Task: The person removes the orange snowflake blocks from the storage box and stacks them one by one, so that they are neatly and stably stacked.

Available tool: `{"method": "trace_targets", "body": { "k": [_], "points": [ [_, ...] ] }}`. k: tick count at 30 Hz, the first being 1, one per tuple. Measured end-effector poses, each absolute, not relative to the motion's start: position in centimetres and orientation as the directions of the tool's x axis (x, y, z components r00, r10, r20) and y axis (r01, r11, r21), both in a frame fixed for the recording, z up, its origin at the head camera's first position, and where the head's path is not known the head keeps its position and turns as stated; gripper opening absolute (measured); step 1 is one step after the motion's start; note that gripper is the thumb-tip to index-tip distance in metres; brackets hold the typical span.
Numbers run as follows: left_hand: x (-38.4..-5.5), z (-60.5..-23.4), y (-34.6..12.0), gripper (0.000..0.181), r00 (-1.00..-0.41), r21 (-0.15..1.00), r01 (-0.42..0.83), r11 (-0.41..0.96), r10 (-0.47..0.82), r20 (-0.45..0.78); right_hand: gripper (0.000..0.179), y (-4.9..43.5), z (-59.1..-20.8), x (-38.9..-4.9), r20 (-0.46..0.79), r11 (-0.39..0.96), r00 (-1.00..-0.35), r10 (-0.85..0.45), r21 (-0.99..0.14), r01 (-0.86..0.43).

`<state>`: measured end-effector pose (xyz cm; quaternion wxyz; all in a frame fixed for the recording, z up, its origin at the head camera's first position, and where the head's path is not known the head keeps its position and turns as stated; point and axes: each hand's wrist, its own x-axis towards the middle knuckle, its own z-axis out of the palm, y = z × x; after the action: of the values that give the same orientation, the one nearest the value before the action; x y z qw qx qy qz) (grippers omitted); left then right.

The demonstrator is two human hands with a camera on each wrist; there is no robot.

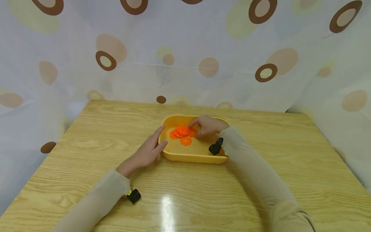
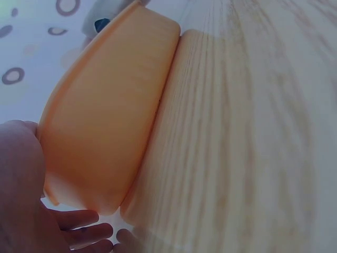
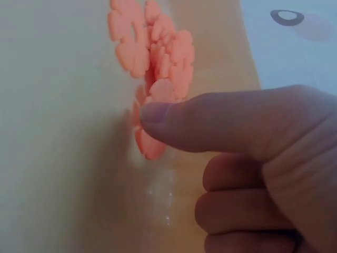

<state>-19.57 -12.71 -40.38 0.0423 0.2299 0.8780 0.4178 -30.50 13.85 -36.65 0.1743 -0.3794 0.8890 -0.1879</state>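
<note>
A yellow plastic tub (image 1: 191, 158) stands on the wooden table, holding several orange notched discs (image 1: 182, 131) with holes in their centres. Most lie in an overlapping heap toward its left half; one disc (image 1: 185, 140) lies flat just in front. My right hand (image 1: 209, 125) reaches in over the right side and pinches a disc (image 3: 154, 145) at the heap's edge, thumb on its face, the other visible fingers curled in. At the tub's left end, my left hand (image 1: 149, 149) rests with fairly straight fingers, thumb over the rim, fingers (image 2: 87, 232) beside the outer wall.
Around the tub spreads the wood-grain table (image 1: 185, 183). A patterned cloth (image 1: 185, 48) hangs behind it and at the sides. Black wrist cameras show at the left cuff (image 1: 134, 196) and the right cuff (image 1: 216, 146), the latter over the tub.
</note>
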Motion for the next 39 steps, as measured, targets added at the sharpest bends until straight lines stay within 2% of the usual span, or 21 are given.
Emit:
{"method": "trace_targets", "body": {
  "k": [7,14,25,39],
  "points": [
    [-19.62,-40.38,-12.74,0.061,-0.889,0.754,0.37,0.543,0.442,0.118,0.037,13.79,-36.95,-30.47,-0.156,0.632,-0.643,-0.75,-0.454,-0.627],
    [-19.49,-40.47,-12.78,0.061,-0.89,0.758,0.367,0.54,0.441,0.116,0.036,13.78,-37.14,-30.2,-0.195,0.669,-0.663,-0.723,-0.438,-0.6],
    [-19.55,-40.46,-12.81,0.061,-0.893,0.752,0.367,0.548,0.434,0.12,0.039,13.8,-36.41,-29.84,-0.258,0.701,-0.677,-0.689,-0.476,-0.531],
    [-19.48,-40.43,-12.74,0.061,-0.9,0.742,0.358,0.567,0.422,0.112,0.042,13.73,-36.18,-30.08,-0.21,0.646,-0.659,-0.722,-0.546,-0.534]
  ]
}}
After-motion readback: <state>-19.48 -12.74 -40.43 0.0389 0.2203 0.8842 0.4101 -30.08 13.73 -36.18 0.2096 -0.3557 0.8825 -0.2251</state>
